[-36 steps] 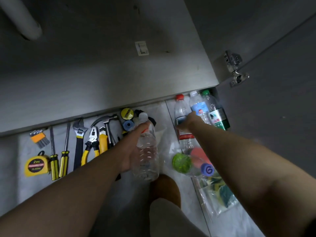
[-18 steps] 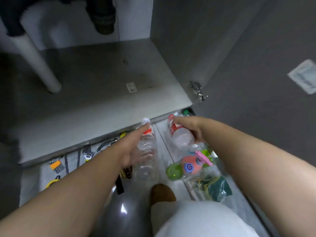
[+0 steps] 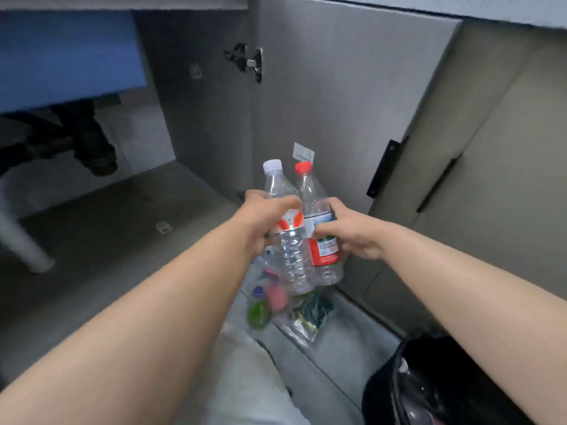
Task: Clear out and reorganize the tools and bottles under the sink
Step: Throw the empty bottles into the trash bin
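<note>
My left hand (image 3: 264, 219) grips a clear plastic bottle with a white cap (image 3: 291, 256), held upright in the air. Beside it my right hand (image 3: 349, 234) grips a clear bottle with a red cap and red label (image 3: 310, 191), also upright. The two bottles touch side by side in front of the open cabinet. Below them on the floor lie a green-capped bottle (image 3: 259, 312), pink and purple items (image 3: 277, 294) and a clear bag of green and yellow things (image 3: 310, 314). The tools are out of view.
The under-sink cabinet floor (image 3: 122, 234) stretches left, with a white pipe (image 3: 21, 240) and a dark drain trap (image 3: 92, 148) above it. The open cabinet door (image 3: 337, 102) stands right behind the bottles. A black-lined bin (image 3: 429, 381) sits at lower right.
Both hands have lifted their bottles off the floor and brought them together upright. The view has swung up and right, so the tools on the floor have dropped out of sight.
</note>
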`<state>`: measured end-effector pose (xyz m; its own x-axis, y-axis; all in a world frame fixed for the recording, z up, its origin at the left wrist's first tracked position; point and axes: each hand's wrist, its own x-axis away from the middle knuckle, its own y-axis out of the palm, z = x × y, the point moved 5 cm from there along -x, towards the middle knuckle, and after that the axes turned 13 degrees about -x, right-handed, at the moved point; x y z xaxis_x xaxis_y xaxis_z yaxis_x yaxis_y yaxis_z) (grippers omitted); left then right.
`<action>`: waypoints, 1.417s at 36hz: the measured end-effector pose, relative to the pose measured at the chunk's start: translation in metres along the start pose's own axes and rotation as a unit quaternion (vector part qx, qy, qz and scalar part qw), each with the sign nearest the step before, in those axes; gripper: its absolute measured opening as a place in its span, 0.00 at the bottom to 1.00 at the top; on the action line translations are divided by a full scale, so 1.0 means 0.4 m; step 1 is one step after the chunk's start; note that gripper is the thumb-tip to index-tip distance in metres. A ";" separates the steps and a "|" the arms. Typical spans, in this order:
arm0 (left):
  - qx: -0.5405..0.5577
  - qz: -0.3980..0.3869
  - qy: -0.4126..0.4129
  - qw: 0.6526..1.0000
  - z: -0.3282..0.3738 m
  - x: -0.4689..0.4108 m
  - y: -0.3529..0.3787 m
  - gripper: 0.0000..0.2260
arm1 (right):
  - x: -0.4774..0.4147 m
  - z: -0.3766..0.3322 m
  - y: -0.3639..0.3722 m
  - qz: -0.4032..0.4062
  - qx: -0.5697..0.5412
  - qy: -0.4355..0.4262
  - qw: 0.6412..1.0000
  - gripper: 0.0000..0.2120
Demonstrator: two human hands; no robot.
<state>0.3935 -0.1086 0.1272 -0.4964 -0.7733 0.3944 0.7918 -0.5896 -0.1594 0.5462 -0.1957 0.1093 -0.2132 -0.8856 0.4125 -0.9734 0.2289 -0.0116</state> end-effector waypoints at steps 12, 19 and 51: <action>-0.065 -0.182 0.020 0.981 -0.157 0.175 0.390 0.23 | 0.369 0.303 -0.318 0.181 -0.010 0.014 0.983 0.29; -0.119 -0.197 0.065 0.971 -0.164 0.205 0.444 0.21 | 0.491 0.489 -0.407 0.265 0.075 0.048 0.960 0.20; -0.131 -0.286 0.079 0.946 -0.172 0.244 0.478 0.20 | 0.455 0.352 -0.300 0.178 0.071 -0.081 0.978 0.29</action>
<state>0.4722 -0.3128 0.0729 -0.8805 -0.3229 0.3470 0.2722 -0.9438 -0.1875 0.6123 -0.4412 0.0576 -0.5399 -0.8154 0.2089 -0.8344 0.4859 -0.2600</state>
